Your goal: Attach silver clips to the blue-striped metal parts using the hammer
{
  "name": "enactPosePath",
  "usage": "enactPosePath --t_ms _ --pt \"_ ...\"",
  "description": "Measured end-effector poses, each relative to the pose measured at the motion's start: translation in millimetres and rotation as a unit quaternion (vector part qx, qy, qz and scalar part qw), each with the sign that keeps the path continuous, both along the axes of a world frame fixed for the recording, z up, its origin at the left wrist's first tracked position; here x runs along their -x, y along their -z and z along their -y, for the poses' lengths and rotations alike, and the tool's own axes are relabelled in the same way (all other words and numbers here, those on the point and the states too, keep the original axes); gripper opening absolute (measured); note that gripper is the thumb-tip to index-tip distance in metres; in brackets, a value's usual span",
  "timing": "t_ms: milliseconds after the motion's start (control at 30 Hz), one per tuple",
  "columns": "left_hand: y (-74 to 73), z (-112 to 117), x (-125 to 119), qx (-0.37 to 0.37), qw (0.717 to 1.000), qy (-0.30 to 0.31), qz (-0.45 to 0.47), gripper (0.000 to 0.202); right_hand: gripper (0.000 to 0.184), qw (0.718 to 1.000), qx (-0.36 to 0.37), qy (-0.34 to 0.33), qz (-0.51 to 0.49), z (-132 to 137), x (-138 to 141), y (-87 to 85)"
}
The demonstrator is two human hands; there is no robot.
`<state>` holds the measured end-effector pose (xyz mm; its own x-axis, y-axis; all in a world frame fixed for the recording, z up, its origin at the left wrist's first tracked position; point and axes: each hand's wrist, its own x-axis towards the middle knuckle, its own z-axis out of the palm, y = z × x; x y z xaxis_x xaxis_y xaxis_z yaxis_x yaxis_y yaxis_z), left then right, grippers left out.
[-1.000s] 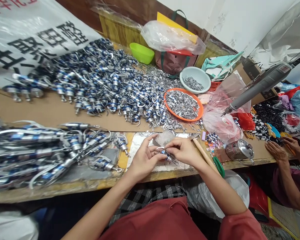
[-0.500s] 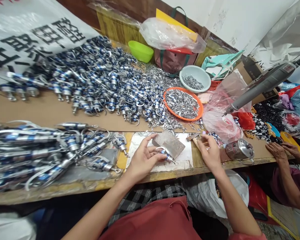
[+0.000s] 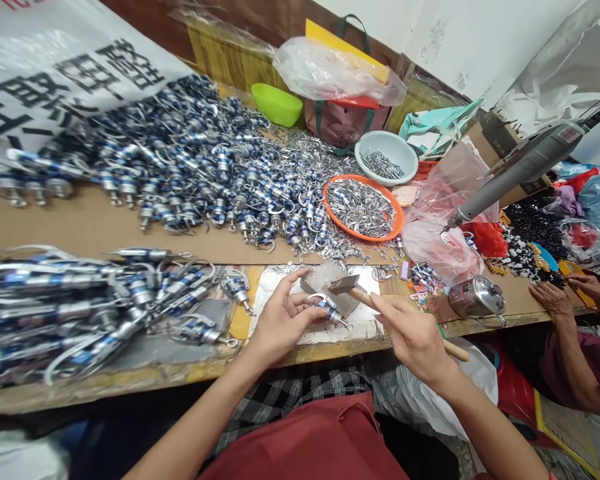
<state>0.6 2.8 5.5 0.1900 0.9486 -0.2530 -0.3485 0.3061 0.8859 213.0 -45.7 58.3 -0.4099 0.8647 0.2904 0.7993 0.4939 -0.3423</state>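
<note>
My left hand (image 3: 283, 319) pinches a small blue-and-silver metal piece (image 3: 333, 311) with a curved lever and a ring at one end. This piece is at the near side of a flat grey metal block (image 3: 325, 273), which lies on a white sheet (image 3: 273, 287). A hammer (image 3: 363, 295) with a wooden handle is gripped in my right hand (image 3: 414, 337). Its head is over the block, close to the piece; whether it touches is unclear. Left of my left hand lie several similar pieces (image 3: 200, 328), loose on the bench.
A large heap of blue-and-silver pieces (image 3: 190, 160) covers the back left. Small metal parts fill an orange basket (image 3: 399, 227); pins lie in a pale bowl (image 3: 414, 157). A power screwdriver (image 3: 520, 170) hangs at right, above a metal mug (image 3: 477, 300). Another person's hands (image 3: 555, 303) are at far right.
My right hand has picked the hammer up from the bench and brought it left, its head now over the block. My left hand still holds the metal piece in about the same place.
</note>
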Motion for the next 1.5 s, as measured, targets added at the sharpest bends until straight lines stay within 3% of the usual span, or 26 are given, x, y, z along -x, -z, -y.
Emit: enactPosePath --t_ms 200,533,667,800,933,1033,1167,1233,1300,1400,1500 --pt "-4.1 1 -1 0.008 1.0 -0.015 -0.013 0.08 0.056 0.996 0.001 0.001 0.091 4 11 4.0" --pt "-1.1 0 -2 0.009 1.0 -0.022 -0.018 0.08 0.054 0.999 -0.014 0.039 0.031 13 11 5.0" --pt "-2.0 -1 -1 0.019 1.0 -0.02 -0.005 0.083 0.05 0.997 0.049 0.048 0.041 10 11 11.8" --pt "-0.8 0 2 0.006 0.999 -0.003 -0.043 0.056 0.041 0.988 0.057 0.132 -0.054 4 -25 32.9" --pt "3.7 3 5 -0.063 0.987 -0.011 -0.15 0.021 0.035 0.969 0.097 0.225 0.02 -2 -61 47.7" --pt "6.1 3 6 -0.146 0.967 -0.053 -0.203 0.012 0.028 0.968 0.074 0.221 0.089 -21 -57 48.7" --pt "5.9 0 5 -0.22 0.946 -0.082 -0.222 0.008 0.033 0.983 -0.008 0.16 0.094 -78 -26 46.9" --pt "4.2 -3 4 -0.24 0.94 -0.078 -0.23 0.006 0.041 0.985 0.02 0.125 0.118 -108 -11 48.1" --pt "1.5 -4 4 -0.252 0.937 -0.063 -0.233 0.004 0.037 0.985 0.041 0.108 0.129 -131 -1 50.6" --pt "-2.9 -6 6 -0.259 0.935 -0.038 -0.239 0.002 0.034 0.986 0.042 0.108 0.118 -146 3 52.5" --pt "-4.8 -6 10 -0.265 0.934 -0.03 -0.237 0.007 0.031 0.988 0.03 0.116 0.094 -137 4 46.9"
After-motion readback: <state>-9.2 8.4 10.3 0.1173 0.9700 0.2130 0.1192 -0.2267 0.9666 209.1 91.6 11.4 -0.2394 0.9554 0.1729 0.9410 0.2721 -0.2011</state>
